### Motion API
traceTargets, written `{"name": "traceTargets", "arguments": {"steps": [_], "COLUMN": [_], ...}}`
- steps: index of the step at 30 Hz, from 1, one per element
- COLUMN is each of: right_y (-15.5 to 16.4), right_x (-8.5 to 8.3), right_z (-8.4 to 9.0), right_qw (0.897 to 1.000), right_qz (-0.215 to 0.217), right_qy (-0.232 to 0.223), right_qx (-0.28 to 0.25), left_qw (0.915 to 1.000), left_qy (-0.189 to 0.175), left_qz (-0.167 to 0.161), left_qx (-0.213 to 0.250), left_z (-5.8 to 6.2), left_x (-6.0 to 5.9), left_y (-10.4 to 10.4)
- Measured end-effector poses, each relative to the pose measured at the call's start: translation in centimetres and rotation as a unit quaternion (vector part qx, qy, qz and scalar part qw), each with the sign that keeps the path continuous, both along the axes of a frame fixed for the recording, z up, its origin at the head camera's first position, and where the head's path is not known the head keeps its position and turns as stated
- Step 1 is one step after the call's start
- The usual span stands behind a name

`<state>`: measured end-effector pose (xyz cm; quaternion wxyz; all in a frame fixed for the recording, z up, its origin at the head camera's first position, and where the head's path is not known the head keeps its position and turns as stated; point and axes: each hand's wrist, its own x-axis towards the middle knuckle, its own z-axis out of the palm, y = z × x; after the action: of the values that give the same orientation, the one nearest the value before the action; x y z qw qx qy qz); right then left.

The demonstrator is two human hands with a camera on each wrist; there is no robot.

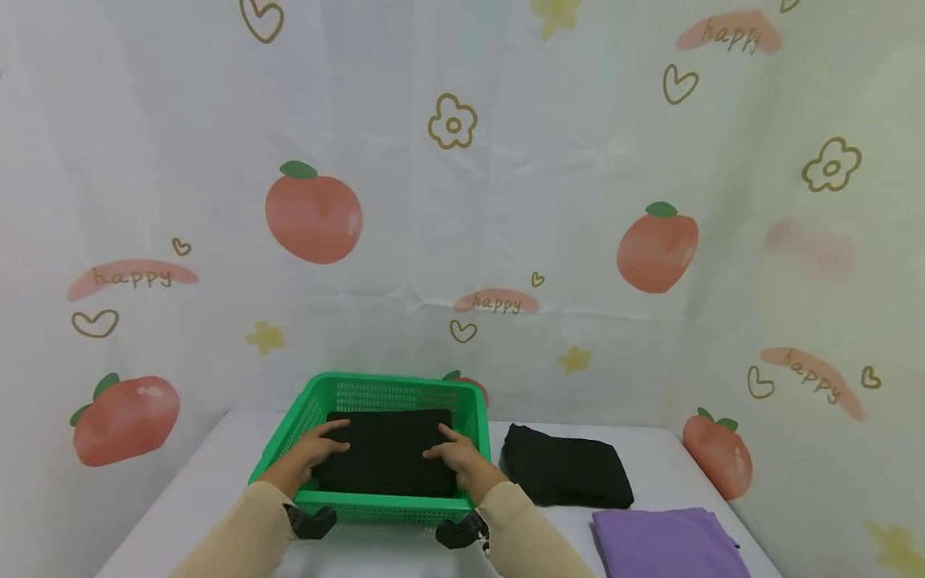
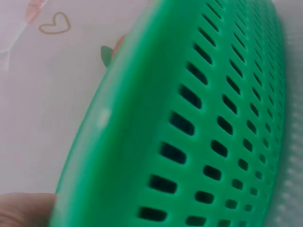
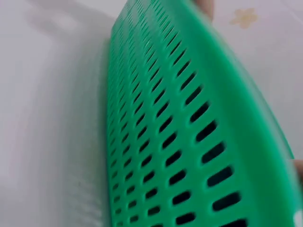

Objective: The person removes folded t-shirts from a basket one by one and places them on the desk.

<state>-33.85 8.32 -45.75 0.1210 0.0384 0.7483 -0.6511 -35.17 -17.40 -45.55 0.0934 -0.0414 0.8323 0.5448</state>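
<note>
— Head view first: what sits along the near edge of the table (image 1: 217,474)?

— At the near right corner, a folded purple cloth (image 1: 668,542). Just beyond it lies a folded black garment (image 1: 567,475), right of the green basket (image 1: 376,507).

— And the hands?

— Both reach over the basket's near rim. The left hand (image 1: 318,449) and the right hand (image 1: 455,456) lie flat, fingers nearly straight and spread, pressing on the black folded cloth (image 1: 390,457) inside the basket, one near each side edge.

— Do the wrist views add anything?

— Only the basket's slotted wall up close (image 2: 199,142) (image 3: 189,142), blurred. Behind the table's far edge hangs a backdrop (image 1: 462,201) printed with peaches.
</note>
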Motion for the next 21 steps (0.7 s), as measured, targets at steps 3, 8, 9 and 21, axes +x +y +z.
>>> {"name": "traceTargets", "arguments": {"steps": [3, 8, 9, 21], "right_y": [0.0, 0.5, 0.6, 1.7], "right_x": [-0.1, -0.4, -0.4, 1.0], "right_z": [-0.1, 0.3, 0.4, 3.0], "right_qw": [0.999, 0.990, 0.989, 0.987], "right_qz": [-0.010, -0.021, -0.019, 0.013], "right_qy": [-0.019, -0.053, -0.057, -0.011], "right_qx": [-0.050, -0.127, -0.138, -0.159], "left_qw": [0.9999, 0.9998, 0.9998, 0.9962], "left_qy": [-0.003, -0.001, 0.002, 0.029], "left_qz": [0.002, -0.008, -0.009, -0.022], "left_qx": [0.015, 0.019, 0.018, 0.079], "left_z": [0.0, 0.4, 0.6, 2.8], "left_x": [0.2, 0.3, 0.3, 1.6], "left_y": [-0.3, -0.3, -0.3, -0.8]}}
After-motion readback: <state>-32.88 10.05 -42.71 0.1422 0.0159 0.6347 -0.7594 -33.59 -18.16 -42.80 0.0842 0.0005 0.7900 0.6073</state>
